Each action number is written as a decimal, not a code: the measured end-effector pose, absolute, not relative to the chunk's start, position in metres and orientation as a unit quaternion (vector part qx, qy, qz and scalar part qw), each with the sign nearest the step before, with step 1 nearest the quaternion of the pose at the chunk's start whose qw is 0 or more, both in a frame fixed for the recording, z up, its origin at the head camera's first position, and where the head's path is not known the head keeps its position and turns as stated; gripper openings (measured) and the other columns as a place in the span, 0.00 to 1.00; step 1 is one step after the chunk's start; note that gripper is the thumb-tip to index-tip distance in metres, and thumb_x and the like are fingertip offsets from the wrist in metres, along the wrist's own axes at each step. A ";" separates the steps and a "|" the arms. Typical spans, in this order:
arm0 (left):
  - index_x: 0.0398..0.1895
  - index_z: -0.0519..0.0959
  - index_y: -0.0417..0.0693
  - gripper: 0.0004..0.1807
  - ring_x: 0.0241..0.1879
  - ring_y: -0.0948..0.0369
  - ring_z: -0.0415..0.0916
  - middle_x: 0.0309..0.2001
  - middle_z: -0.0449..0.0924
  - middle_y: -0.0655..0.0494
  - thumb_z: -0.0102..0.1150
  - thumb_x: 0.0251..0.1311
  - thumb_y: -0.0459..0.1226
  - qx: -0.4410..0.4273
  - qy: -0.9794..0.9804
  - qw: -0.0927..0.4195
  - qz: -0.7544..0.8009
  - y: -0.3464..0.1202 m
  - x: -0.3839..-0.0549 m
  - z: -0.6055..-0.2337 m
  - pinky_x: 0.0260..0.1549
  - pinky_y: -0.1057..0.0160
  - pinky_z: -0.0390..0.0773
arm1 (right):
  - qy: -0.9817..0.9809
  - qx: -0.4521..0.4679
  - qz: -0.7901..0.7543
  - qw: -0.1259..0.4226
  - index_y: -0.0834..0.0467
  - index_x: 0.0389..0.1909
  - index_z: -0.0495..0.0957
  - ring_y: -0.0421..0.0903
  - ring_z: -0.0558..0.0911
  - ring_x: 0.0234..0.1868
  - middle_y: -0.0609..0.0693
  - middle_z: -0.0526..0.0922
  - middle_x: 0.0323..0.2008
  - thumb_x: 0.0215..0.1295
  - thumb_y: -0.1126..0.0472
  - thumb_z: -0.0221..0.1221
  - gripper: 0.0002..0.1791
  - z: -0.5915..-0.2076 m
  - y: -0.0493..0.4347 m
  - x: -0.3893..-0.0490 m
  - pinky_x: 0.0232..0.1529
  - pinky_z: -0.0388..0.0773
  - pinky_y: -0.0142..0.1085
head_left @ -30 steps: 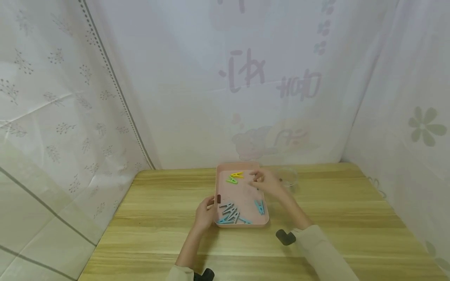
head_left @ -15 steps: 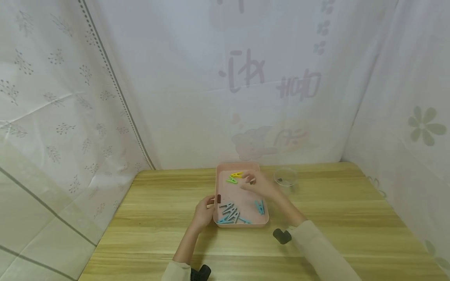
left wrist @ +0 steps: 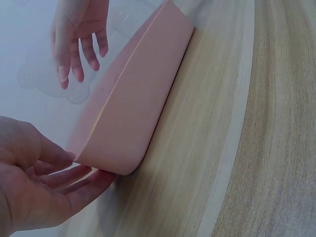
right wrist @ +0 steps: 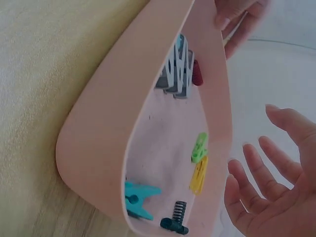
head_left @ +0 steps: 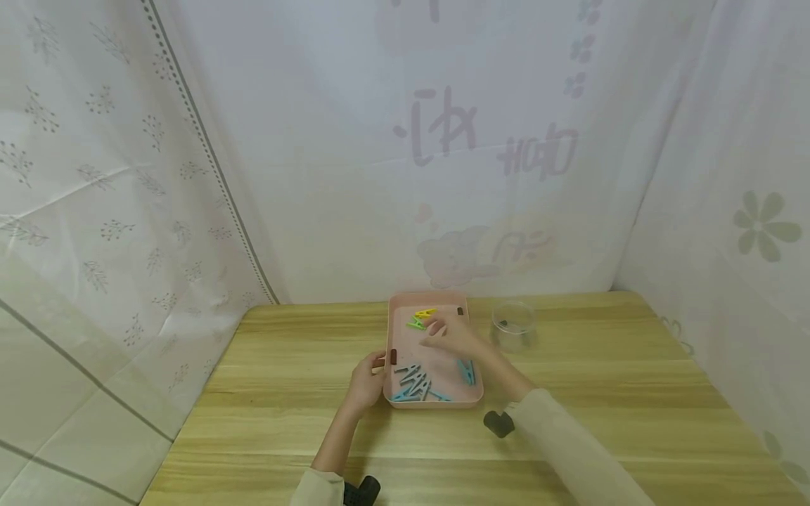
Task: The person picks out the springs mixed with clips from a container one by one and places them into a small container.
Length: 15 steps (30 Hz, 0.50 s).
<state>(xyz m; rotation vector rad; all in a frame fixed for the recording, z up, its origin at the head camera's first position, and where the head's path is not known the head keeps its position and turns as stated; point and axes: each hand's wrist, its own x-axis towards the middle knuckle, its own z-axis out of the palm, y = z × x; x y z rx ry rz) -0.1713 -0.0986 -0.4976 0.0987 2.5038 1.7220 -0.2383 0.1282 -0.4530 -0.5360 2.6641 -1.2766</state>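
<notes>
A pink tray (head_left: 436, 357) sits on the wooden table. My left hand (head_left: 367, 383) grips its left wall, thumb at the rim and fingers against the outside. Over the tray hovers my right hand (head_left: 457, 339), fingers loosely bent and holding nothing. Just past its fingertips in the head view lie a green clothespin (head_left: 415, 323) and a yellow clothespin (head_left: 425, 313). Several grey clothespins (right wrist: 178, 71) cluster at the near end, with blue ones beside them. Another blue clothespin (head_left: 466, 372) lies by the right wall. A dark red clip (head_left: 394, 356) and a dark green ridged clip (right wrist: 176, 219) are inside too.
A clear round container (head_left: 514, 327) with a small dark item in it stands right of the tray. A white printed curtain (head_left: 354, 176) hangs behind the table's back edge. Black wrist mounts (head_left: 498, 424) stick out from both sleeves.
My right hand has moved left from the tray's right edge to over its middle, uncovering the dark clip in the far right corner. The left hand stays at the left wall.
</notes>
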 end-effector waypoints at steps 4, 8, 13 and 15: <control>0.65 0.69 0.28 0.22 0.59 0.36 0.73 0.59 0.73 0.29 0.49 0.73 0.31 0.029 0.825 0.047 0.563 -0.098 -0.170 -0.498 0.52 0.45 0.81 | 0.887 -0.195 -0.414 0.062 0.64 0.54 0.80 0.50 0.82 0.41 0.61 0.83 0.46 0.62 0.58 0.69 0.22 -0.456 0.121 -0.240 0.40 0.83 0.42; 0.64 0.70 0.28 0.21 0.59 0.36 0.72 0.58 0.74 0.30 0.50 0.72 0.30 0.033 0.824 0.045 0.564 -0.098 -0.170 -0.498 0.52 0.44 0.80 | 0.887 -0.203 -0.412 0.059 0.62 0.53 0.81 0.48 0.83 0.38 0.61 0.83 0.46 0.61 0.58 0.69 0.20 -0.461 0.114 -0.239 0.36 0.83 0.38; 0.63 0.71 0.27 0.20 0.58 0.37 0.74 0.56 0.75 0.29 0.50 0.71 0.29 0.030 0.822 0.044 0.567 -0.097 -0.171 -0.499 0.51 0.45 0.80 | 0.881 -0.211 -0.418 0.067 0.65 0.53 0.80 0.51 0.82 0.41 0.63 0.82 0.47 0.62 0.59 0.68 0.21 -0.466 0.106 -0.236 0.37 0.83 0.37; 0.63 0.71 0.27 0.20 0.57 0.38 0.74 0.56 0.75 0.30 0.51 0.71 0.29 0.029 0.822 0.046 0.567 -0.097 -0.171 -0.499 0.51 0.46 0.80 | 0.880 -0.218 -0.417 0.062 0.66 0.53 0.79 0.52 0.82 0.45 0.63 0.82 0.48 0.62 0.60 0.69 0.21 -0.470 0.103 -0.236 0.38 0.82 0.38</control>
